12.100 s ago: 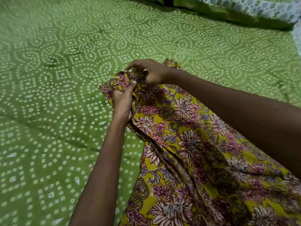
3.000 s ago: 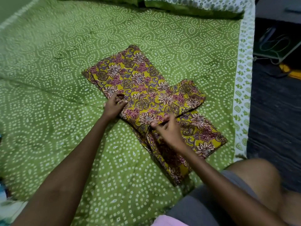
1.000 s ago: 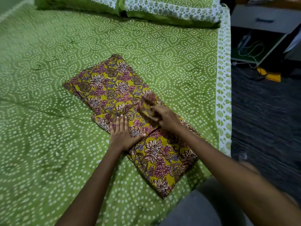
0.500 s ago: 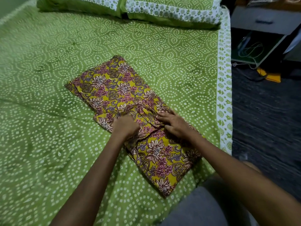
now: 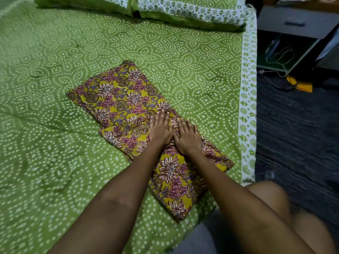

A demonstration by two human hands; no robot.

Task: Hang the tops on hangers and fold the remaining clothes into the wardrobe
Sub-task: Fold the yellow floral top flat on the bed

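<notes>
We've got the floral garment (image 5: pixel 128 105) half folded on the green bedspread (image 5: pixel 45 143), near its right border. Left hand (image 5: pixel 160 130) and right hand (image 5: pixel 187 138) lie flat on the fold, fingers straight, gripping nothing. Smooth outward before the next fold, imo.

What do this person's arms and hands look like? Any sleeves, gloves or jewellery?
Both arms are bare up to the frame edge: no sleeves show. The left hand and right hand wear no gloves, and I see no rings, bangles or watch. The nails look short and unpainted, though the picture is slightly blurred. Grey shorts show at the bottom.
</notes>
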